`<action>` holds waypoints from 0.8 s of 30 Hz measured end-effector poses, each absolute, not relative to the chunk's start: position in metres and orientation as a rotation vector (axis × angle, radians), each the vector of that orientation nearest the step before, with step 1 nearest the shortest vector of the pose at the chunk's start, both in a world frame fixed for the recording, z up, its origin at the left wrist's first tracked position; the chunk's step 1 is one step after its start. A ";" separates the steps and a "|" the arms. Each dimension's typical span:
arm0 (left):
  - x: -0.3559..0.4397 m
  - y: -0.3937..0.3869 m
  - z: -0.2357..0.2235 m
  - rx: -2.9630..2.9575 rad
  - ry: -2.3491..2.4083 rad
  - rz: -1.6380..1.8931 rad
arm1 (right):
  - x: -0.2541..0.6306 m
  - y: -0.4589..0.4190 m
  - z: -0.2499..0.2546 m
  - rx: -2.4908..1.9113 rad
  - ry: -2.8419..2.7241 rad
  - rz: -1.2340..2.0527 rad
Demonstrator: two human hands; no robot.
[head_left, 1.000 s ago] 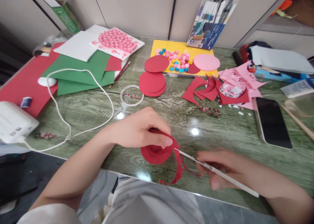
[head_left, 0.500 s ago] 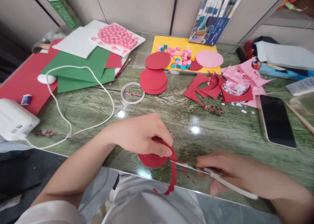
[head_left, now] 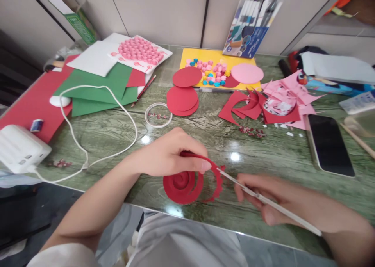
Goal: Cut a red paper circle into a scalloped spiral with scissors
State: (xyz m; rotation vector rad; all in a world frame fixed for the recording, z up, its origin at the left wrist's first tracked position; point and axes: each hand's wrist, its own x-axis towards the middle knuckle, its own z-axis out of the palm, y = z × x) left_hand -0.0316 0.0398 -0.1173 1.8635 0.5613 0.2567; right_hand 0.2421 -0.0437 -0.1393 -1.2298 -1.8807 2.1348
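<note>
Near the table's front edge, my left hand (head_left: 178, 153) pinches a red paper spiral (head_left: 183, 187) between thumb and fingers. Its coiled middle hangs below the hand. The outer strip bends round to the right, its edge cut into small scallops. My right hand (head_left: 269, 198) is closed round the white handles of a pair of scissors (head_left: 238, 184). The scissors point up and left, and their tip touches the red strip just right of my left thumb. Part of the strip is hidden under my left fingers.
Red paper circles (head_left: 182, 100) and a white tape ring (head_left: 158, 115) lie beyond my hands. Red and pink scraps (head_left: 283, 99) and a phone (head_left: 330, 144) are at the right. A white cable (head_left: 133, 120) loops at the left beside green sheets (head_left: 96, 81). Small rolled papers sit on a yellow board (head_left: 187, 53).
My left hand has lifted the paper spiral slightly, showing more of its coils. The scalloped strip now curls upward on the table. The scissors have shifted up and right along the strip.
</note>
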 end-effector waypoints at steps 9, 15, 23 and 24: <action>-0.012 0.025 -0.137 1.630 0.766 0.642 | 0.232 -0.046 -0.161 -0.736 -1.325 2.228; -0.003 0.015 -0.146 1.469 0.804 0.738 | 0.228 -0.045 -0.173 -0.693 -1.330 2.198; 0.000 0.011 -0.150 1.503 0.852 0.734 | 0.228 -0.045 -0.175 -0.673 -1.381 2.158; 0.000 0.011 -0.150 1.515 0.854 0.728 | 0.228 -0.046 -0.178 -0.666 -1.384 2.151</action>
